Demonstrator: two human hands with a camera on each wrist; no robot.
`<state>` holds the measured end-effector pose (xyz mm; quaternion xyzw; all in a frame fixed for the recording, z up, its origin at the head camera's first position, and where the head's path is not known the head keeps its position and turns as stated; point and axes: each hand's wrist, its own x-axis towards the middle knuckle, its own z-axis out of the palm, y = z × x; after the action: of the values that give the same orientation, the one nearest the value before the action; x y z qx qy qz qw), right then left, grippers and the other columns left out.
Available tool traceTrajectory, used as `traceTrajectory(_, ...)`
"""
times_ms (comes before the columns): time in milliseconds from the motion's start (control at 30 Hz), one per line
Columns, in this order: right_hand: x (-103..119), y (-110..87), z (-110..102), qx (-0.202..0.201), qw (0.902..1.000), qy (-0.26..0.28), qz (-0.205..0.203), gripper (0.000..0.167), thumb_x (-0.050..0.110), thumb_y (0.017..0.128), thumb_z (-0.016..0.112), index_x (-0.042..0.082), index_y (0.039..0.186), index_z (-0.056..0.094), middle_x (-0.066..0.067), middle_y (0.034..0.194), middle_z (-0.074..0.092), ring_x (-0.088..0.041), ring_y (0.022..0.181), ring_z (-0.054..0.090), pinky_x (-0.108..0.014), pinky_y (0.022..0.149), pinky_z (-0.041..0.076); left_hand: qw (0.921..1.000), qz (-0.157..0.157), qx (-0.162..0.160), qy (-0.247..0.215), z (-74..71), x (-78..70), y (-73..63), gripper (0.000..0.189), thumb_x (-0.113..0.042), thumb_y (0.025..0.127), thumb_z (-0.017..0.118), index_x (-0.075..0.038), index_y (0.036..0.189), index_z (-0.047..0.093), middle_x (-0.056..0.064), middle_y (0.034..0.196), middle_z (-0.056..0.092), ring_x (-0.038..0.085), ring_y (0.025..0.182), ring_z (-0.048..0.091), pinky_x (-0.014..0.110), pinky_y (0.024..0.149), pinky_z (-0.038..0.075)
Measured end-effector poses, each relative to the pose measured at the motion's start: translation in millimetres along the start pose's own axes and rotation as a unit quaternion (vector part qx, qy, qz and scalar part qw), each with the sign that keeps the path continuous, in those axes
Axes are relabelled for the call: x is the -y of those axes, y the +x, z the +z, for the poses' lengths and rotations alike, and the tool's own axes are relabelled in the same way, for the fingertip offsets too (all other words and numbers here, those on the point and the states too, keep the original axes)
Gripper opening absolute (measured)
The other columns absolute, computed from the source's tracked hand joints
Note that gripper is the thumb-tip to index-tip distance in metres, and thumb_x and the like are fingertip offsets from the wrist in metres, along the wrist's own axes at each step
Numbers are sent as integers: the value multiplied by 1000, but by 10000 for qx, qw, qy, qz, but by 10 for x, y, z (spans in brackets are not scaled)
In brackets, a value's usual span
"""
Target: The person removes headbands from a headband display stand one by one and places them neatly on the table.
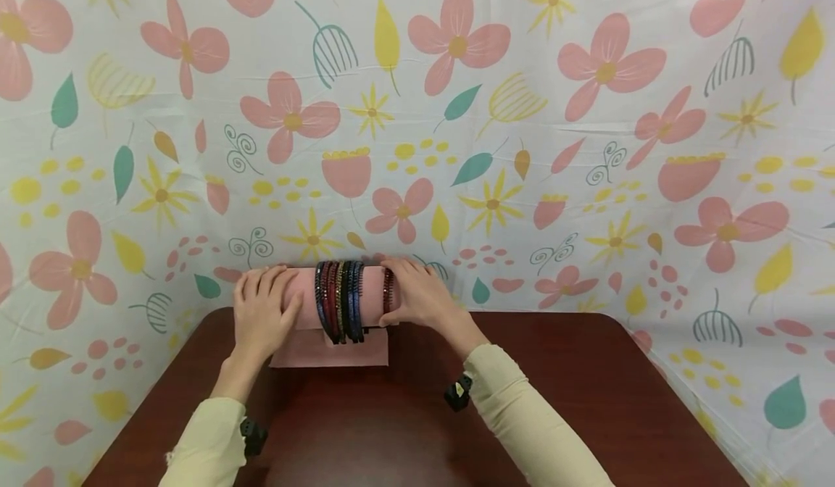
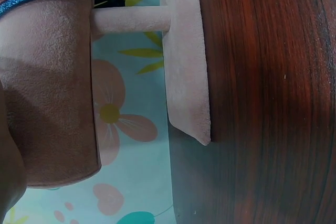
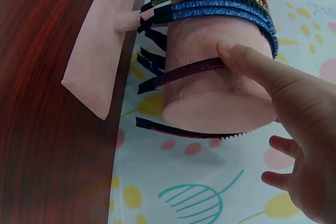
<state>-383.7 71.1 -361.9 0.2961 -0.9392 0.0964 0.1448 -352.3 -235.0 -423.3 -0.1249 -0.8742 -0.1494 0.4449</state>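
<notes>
A pink padded headband stand (image 1: 305, 309) lies crosswise at the table's back edge, its roll raised on a short post over a flat base (image 1: 339, 353). Several glittery headbands (image 1: 338, 295) in blue, gold, red and black sit side by side round the middle. My left hand (image 1: 262, 311) grips the roll's left end, fingers over the top and thumb in front. At the other end my right hand (image 1: 422, 297) holds a dark red headband (image 3: 191, 71), thumb pressed on its band. This headband straddles the roll near its end face, its tips pointing toward the base.
The dark red-brown wooden table (image 1: 554, 400) extends forward and to both sides of the stand. Right behind it hangs a white cloth (image 1: 496, 146) printed with flowers and leaves. Each wrist carries a small black camera (image 1: 458, 393).
</notes>
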Motion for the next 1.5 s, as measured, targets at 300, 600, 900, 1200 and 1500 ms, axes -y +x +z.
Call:
traceTrajectory(300, -86, -85, -24, -83, 9999, -36, -67, 108, 68, 66, 79, 19, 153, 37, -1, 156, 40, -29, 140, 43, -59, 110, 35, 10000, -21, 28, 31, -1, -8, -3, 45, -41, 94, 52, -15, 129, 60, 12, 135, 55, 37, 129, 41, 60, 114, 18)
traceTrajectory(600, -158, -163, -29, -189, 9997, -10, -136, 104, 68, 69, 77, 19, 152, 38, -5, 155, 40, -33, 138, 43, -55, 113, 34, 10000, -21, -48, -49, -19, -18, 10, 45, -40, 94, 52, -14, 129, 60, 12, 134, 55, 37, 128, 42, 61, 113, 19)
traceTrajectory(900, -251, -253, -20, -347, 9991, 225, -51, 102, 66, 72, 77, 17, 152, 38, -8, 151, 40, -34, 135, 45, -57, 115, 32, 9999, -59, 5, -102, 3, -15, -6, 44, -42, 95, 51, -15, 129, 60, 12, 135, 55, 36, 128, 42, 61, 114, 17)
traceTrajectory(1200, -311, -300, -15, -390, 9988, 304, 1, 101, 64, 72, 78, 16, 152, 39, -14, 147, 39, -36, 130, 49, -59, 112, 33, 9998, 48, -199, -81, -9, 3, 3, 45, -41, 93, 52, -14, 128, 62, 13, 133, 57, 36, 126, 43, 62, 112, 20)
traceTrajectory(1500, -377, -415, 64, -79, 9969, 636, 460, 98, 60, 73, 79, 21, 153, 38, -15, 147, 37, -37, 116, 55, -58, 100, 42, 9996, 87, -263, -100, 27, 3, -5, 46, -43, 93, 51, -13, 127, 62, 13, 132, 58, 37, 125, 44, 62, 111, 20)
